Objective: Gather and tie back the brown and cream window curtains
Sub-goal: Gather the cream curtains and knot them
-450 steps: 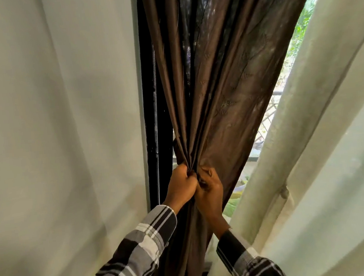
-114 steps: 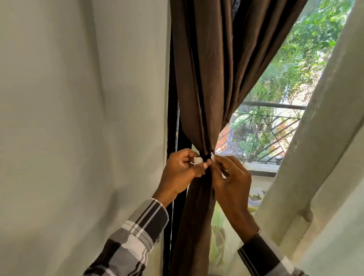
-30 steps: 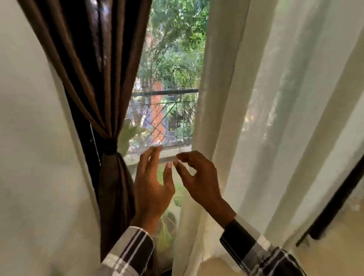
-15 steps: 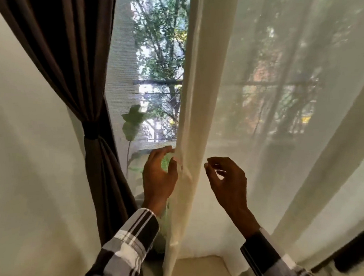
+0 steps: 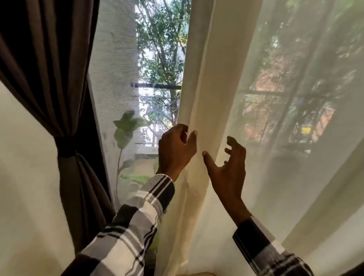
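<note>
**Brown curtain tied; cream curtain just being taken up**

Status: brown curtain [image 5: 40,68] hangs at the left of the window, gathered into a narrow waist and cinched by a dark tie-back band [image 5: 66,146]. That half reads as done. Cream sheer curtain [image 5: 271,100] hangs loose and spread across the right of the window; no tie on it visible. Judged roughly halfway.

Hands: left hand [image 5: 176,149] is at the cream curtain's leading edge, fingers [image 5: 181,128] curled round the hem fold, thumb on the near side — grasping the fabric. Right hand [image 5: 229,164] is just beside it, in front of the sheer, fingers spread and loosely bent, holding nothing; whether it touches the cloth cannot be told.

Left to do (judgement): bunch the sheer along its width, then bind it.

Room: open gap between the two curtains shows the insect mesh [image 5: 114,62], a leafy plant [image 5: 125,129] and a railing bar beyond. The plant stands near the left hand. Cloth to the right is unobstructed.
</note>
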The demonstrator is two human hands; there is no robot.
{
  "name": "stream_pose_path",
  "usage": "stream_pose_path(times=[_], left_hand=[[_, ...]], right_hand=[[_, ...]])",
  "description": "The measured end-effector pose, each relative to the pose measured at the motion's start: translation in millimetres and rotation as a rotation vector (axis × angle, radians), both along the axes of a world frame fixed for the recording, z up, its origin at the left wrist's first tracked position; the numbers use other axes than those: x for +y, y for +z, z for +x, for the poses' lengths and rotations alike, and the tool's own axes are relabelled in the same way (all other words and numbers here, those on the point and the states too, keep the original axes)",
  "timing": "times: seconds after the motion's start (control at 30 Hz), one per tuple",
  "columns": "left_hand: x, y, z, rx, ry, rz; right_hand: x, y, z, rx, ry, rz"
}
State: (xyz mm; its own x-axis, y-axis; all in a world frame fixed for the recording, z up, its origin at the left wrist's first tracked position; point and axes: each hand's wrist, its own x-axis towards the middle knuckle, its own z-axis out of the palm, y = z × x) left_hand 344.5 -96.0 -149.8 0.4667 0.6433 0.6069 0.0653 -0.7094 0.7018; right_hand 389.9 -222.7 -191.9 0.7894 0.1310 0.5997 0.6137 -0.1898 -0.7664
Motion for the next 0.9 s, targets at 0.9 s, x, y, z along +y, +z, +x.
stream_pose_path(times=[0.9], left_hand=[[-101.3, -99.5, -26.8, 0.080, 0.121, 0.204]], right_hand=[[-49.4, -95.9, 15.6, -0.328, 0.421, -0.558]])
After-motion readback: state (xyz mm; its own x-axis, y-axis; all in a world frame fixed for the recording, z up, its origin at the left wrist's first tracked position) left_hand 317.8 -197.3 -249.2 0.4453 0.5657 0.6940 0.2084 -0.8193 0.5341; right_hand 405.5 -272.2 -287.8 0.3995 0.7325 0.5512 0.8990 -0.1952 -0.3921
